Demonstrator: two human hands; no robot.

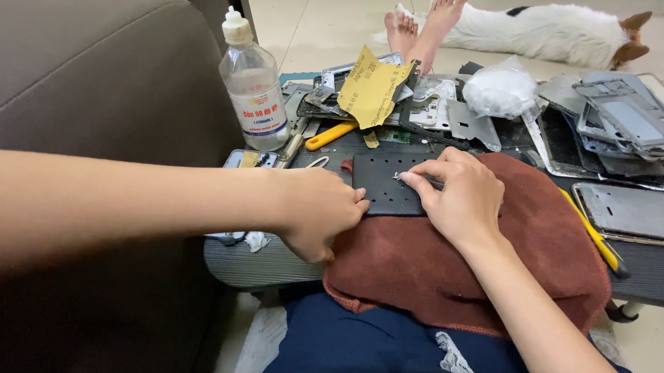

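A black perforated panel [386, 184] is held on a rust-brown cloth [465, 271] spread over the near edge of a low, ribbed dark bench [266, 263]. The left hand [319, 212] is curled at the panel's left edge, fingertips touching it, though what the fingers grip, if anything, cannot be told. The right hand [462, 198] is laid over the panel's right end, thumb and forefinger pinched on a thin metal tool [418, 178] pressed to the panel's surface.

Behind the panel, the bench is heaped with dismantled phone frames [635, 120], metal plates and dark screens. A yellowish sheet of sandpaper [372, 89] is propped just behind the panel, with a yellow-handled tool [331, 135] lying to the panel's rear left. A clear plastic bottle [254, 86] with a white label is stood farther left of the panel, near the bench's corner. A white plastic bag [501, 91] is seen to the panel's rear right.

Left of the panel, a brown padded sofa arm [86, 64] is pressed against the bench. Beyond the panel, on the pale tiled floor [319, 24], another person's bare feet [426, 23] and a white-and-brown dog [556, 31] lying down are seen
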